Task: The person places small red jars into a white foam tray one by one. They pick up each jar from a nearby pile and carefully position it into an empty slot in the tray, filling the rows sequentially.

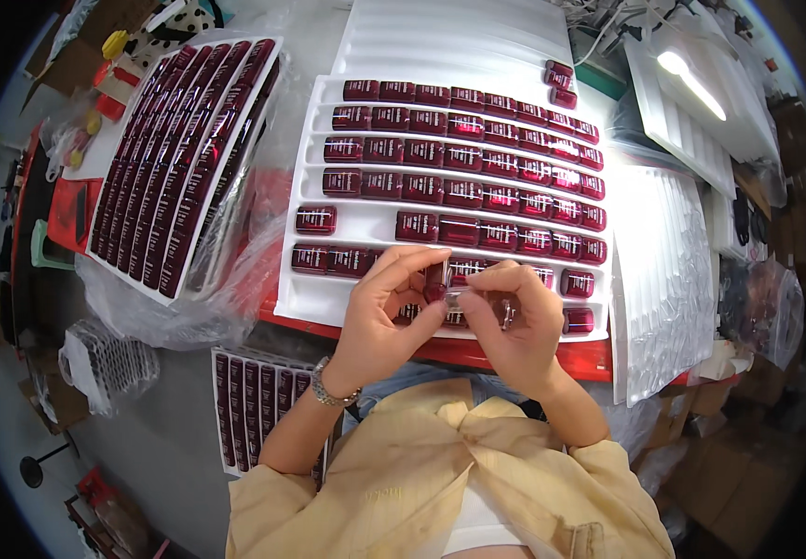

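From the head camera we look down on our left hand [379, 312] and right hand [514, 317], brought together above the near edge of a white ribbed plastic tray [305, 289]. Our left thumb and forefinger pinch a small dark red glossy rectangular piece [435, 279]; our right fingers curl closed around a small clear-and-silver part [477, 300] just beside it, the two nearly touching. The tray carries rows of matching red pieces [463, 154]. To the left, a second white tray of dark red pieces [179, 154] rests tilted on clear plastic wrap [235, 279]. A silver wristwatch [328, 391] sits on our left wrist
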The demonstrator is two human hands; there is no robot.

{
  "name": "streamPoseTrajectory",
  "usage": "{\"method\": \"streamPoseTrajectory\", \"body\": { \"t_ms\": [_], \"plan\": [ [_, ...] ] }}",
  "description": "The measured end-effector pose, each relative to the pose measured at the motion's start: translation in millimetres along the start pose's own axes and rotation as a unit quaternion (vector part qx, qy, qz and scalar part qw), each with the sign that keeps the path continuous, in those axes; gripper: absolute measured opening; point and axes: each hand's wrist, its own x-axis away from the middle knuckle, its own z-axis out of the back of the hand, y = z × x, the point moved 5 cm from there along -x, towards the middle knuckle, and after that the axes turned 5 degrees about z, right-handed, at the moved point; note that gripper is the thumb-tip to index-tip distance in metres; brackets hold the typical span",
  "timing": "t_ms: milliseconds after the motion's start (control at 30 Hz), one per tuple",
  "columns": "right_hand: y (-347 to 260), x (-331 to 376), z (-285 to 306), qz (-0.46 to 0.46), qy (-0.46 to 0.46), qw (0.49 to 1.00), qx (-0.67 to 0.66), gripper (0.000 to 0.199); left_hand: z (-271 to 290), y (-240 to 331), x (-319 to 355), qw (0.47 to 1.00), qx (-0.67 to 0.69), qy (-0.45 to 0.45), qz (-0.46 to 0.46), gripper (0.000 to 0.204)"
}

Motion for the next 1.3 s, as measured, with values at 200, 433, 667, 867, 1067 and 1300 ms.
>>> {"method": "streamPoseTrajectory", "body": {
  "t_ms": [200, 433, 667, 867, 1067, 1300],
  "plan": [
    [-13, -12, -6, 0.079, -0.051, 0.987, 0.132, 0.015, 13, -8, 1, 0.995, -0.089, -0.002, 0.037, 0.039],
    [-20, -9, -16, 0.203, -0.129, 0.954, 0.177, 0.020, 27, -6, 8, 0.989, -0.068, -0.083, 0.106, 0.043],
    [-17, 2, -19, 0.167, -0.117, 0.961, 0.187, 0.041, 15, 2, 13, 0.985, -0.162, -0.009, 0.057, 0.047],
    [12, -14, 29, -0.033, 0.010, 0.999, 0.019, 0.024, 57, 47, -19, 0.899, -0.419, 0.087, -0.094, 0.040],
    [64, -15, 71, -0.275, 0.181, 0.819, -0.470, 0.026, 73, 26, -49, 0.805, -0.581, -0.024, -0.117, 0.041],
    [49, -1, 56, -0.288, 0.018, 0.892, -0.348, 0.021, 110, 35, -37, 0.775, -0.620, 0.038, -0.118, 0.044]
  ]
}}
